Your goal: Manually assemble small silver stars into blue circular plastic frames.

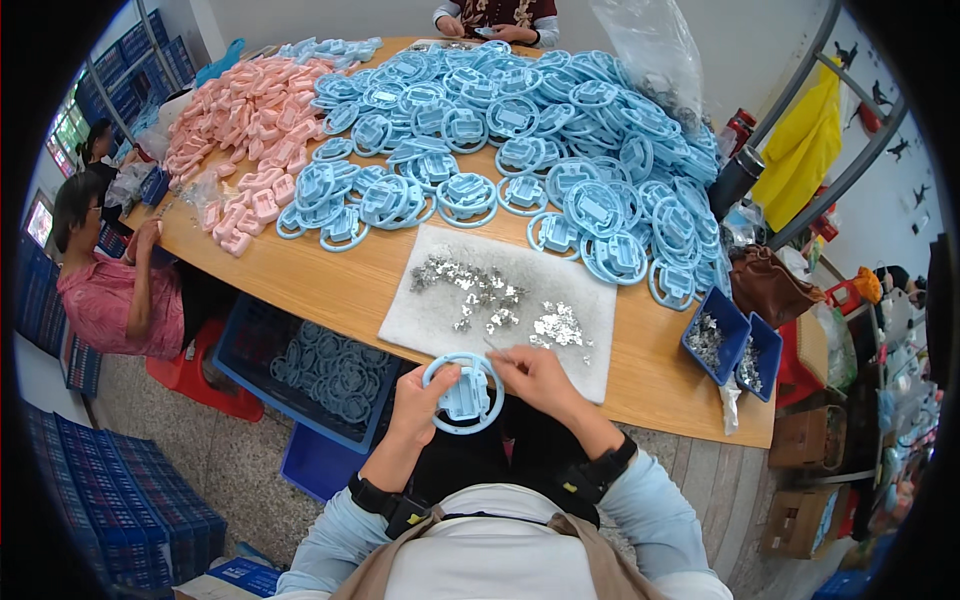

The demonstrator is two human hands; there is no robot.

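Note:
My left hand point(420, 400) grips a light blue plastic wheel-shaped part point(466, 395), a ring with a moulded rectangular housing in its middle. It is held just off the table's front edge, housing side up. My right hand point(540, 378) is closed at the ring's upper right, pinching a thin, metallic-looking stick point(495, 348); its exact kind is too small to tell. Right beyond both hands, a white foam-like mat point(430, 310) lies on the wooden table. Scattered on it are small silvery metal pieces point(480, 290) and a brighter cluster of metal pieces point(557, 325).
Blue wheel parts point(510, 115) heap across the table, beside pink plastic parts point(250, 115). Two blue bins point(718, 335) of metal pieces sit at the right edge. Below left stands a blue crate point(270, 375) of wheel parts. Co-workers sit left point(125, 270) and opposite point(497, 18).

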